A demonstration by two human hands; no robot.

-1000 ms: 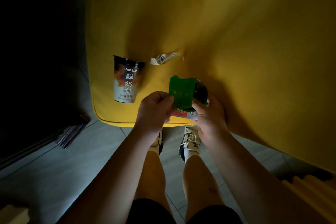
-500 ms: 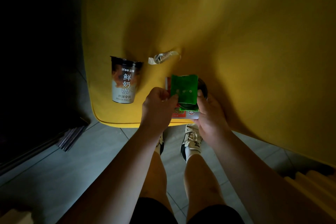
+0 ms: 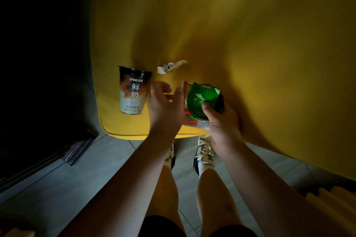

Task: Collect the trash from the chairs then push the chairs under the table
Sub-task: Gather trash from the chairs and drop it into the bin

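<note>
Right hand (image 3: 223, 121) grips green wrapper (image 3: 202, 95) and dark cup; left hand (image 3: 163, 104) loosely spread, empty; coffee cup (image 3: 133, 92), foil scrap (image 3: 170, 66) uncollected on yellow seat (image 3: 250, 44); chairs apparently unpushed.

Looked like a home/dining spot: yellow upholstered chair seat (image 3: 231, 34) w/ snack trash, grey tiled floor (image 3: 57, 188).

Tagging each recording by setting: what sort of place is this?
Probably a dim indoor room at home, though little of it shows. A yellow upholstered seat stands on a grey tiled floor, with drink-and-snack litter on it: a coffee cup and a crumpled wrapper.
</note>
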